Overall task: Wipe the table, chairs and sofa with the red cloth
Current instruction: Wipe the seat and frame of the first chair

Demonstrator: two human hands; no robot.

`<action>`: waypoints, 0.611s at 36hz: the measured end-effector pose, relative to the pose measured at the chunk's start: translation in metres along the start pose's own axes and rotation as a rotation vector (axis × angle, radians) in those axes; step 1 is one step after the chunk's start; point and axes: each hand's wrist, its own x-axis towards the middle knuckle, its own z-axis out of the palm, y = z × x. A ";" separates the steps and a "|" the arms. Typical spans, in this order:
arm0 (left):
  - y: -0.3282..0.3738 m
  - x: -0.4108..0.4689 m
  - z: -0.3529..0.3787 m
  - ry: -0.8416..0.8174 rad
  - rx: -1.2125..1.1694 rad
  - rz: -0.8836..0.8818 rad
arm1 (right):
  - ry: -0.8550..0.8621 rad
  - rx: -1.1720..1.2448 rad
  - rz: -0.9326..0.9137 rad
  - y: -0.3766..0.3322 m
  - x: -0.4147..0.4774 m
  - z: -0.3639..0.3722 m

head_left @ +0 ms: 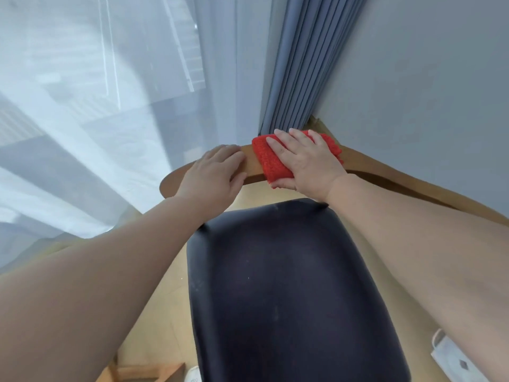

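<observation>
A chair with a dark padded seat (289,285) and a curved wooden backrest (385,175) stands in front of me. The red cloth (268,161) is folded over the top of the backrest. My right hand (305,161) lies on the cloth, fingers wrapped over the rail's far side and thumb below it. My left hand (217,172) grips the bare wooden rail just left of the cloth, its fingers curled over the top edge.
A sheer white curtain (96,119) hangs to the left and a grey pleated curtain (308,64) behind the chair. A grey wall (427,78) is on the right. A white device (457,359) lies on the wooden floor (165,299) at lower right.
</observation>
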 end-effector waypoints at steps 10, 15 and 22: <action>0.015 0.022 0.017 -0.068 0.114 0.067 | 0.034 0.010 0.072 0.033 -0.022 0.011; 0.015 0.023 0.016 -0.081 0.106 0.049 | 0.023 0.027 0.136 0.048 -0.036 0.015; 0.017 0.022 0.015 -0.072 0.117 0.050 | -0.053 0.039 0.289 0.077 -0.070 0.020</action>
